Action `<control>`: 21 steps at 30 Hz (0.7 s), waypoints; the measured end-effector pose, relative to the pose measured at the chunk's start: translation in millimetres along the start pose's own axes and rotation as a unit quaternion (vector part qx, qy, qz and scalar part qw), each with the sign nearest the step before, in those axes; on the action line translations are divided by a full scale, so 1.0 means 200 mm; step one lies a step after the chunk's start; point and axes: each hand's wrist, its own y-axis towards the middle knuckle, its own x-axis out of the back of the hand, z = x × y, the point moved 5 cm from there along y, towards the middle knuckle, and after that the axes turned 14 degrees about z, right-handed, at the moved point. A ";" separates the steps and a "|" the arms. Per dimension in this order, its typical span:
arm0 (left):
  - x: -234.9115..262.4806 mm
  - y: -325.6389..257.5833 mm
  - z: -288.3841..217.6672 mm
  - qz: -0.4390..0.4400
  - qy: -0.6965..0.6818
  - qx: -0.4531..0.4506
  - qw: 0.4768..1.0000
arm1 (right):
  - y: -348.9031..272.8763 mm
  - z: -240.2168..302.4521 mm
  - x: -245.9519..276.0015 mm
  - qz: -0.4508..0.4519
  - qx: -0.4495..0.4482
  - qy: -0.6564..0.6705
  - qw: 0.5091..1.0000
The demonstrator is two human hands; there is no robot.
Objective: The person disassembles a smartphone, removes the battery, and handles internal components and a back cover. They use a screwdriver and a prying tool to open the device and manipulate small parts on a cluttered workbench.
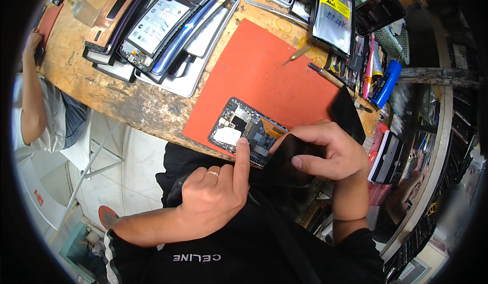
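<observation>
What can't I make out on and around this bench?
All in the head view:
Opened phone: right end partly hidden by the right hand and the dark panel it holds.
Left hand: the steep angle hides whether its fingertip touches the phone.
Grey shape, far right: too blurred to identify.

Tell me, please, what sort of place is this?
Probably a phone repair workshop: an opened phone lies on an orange mat, dismantled devices are stacked nearby, and a fine-tipped tool lies beyond the phone.
</observation>
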 end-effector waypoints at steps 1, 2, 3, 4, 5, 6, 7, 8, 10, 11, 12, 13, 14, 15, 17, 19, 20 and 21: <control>0.01 0.00 0.00 0.000 -0.019 -0.002 1.000 | 0.00 0.00 0.00 -0.005 0.006 -0.005 1.000; 0.02 0.01 0.01 -0.001 -0.037 -0.006 0.999 | 0.00 -0.01 0.00 -0.012 0.014 -0.011 1.000; 0.03 0.02 0.02 -0.003 -0.054 -0.009 0.998 | 0.00 -0.01 0.00 -0.018 0.022 -0.017 0.999; 0.05 0.01 0.04 -0.037 -0.078 -0.012 0.996 | -0.01 0.00 -0.01 -0.015 0.016 -0.007 1.000; 0.05 0.01 0.06 -0.072 -0.102 -0.017 0.992 | -0.02 0.02 -0.01 -0.013 0.010 0.004 1.000; 0.06 0.00 0.08 -0.105 -0.126 -0.021 0.986 | -0.03 0.03 0.00 -0.012 0.003 0.015 1.000; 0.09 -0.01 0.10 -0.116 -0.159 -0.019 0.980 | -0.07 0.04 0.03 -0.031 0.008 0.002 0.999; 0.08 -0.01 0.11 -0.122 -0.158 -0.016 0.980 | -0.11 0.05 0.06 -0.058 0.018 -0.009 0.998; 0.08 -0.01 0.12 -0.135 -0.155 -0.016 0.978 | -0.20 0.15 0.16 -0.156 0.083 -0.042 0.983; 0.08 0.02 0.13 -0.129 -0.172 -0.010 0.977 | -0.24 0.21 0.20 -0.205 0.112 -0.067 0.970; 0.08 0.03 0.12 -0.115 -0.165 -0.005 0.979 | -0.28 0.27 0.25 -0.244 0.132 -0.091 0.957; 0.08 0.03 0.12 -0.101 -0.158 -0.001 0.982 | -0.30 0.31 0.29 -0.274 0.138 -0.116 0.945; 0.08 0.05 0.11 -0.089 -0.151 0.000 0.984 | -0.32 0.36 0.33 -0.296 0.133 -0.143 0.935; 0.07 0.06 0.10 -0.081 -0.144 -0.004 0.986 | -0.33 0.40 0.38 -0.315 0.129 -0.169 0.925; 0.06 0.07 0.10 -0.072 -0.134 -0.009 0.988 | -0.32 0.44 0.45 -0.375 0.105 -0.155 0.908; 0.06 0.05 0.09 -0.059 -0.136 0.000 0.989 | -0.32 0.40 0.62 -0.391 0.010 -0.315 0.865; 0.05 0.05 0.10 -0.057 -0.138 0.002 0.989 | -0.27 0.37 0.69 -0.384 -0.020 -0.365 0.848; 0.05 0.05 0.10 -0.055 -0.141 0.003 0.988 | -0.23 0.34 0.74 -0.378 -0.050 -0.415 0.826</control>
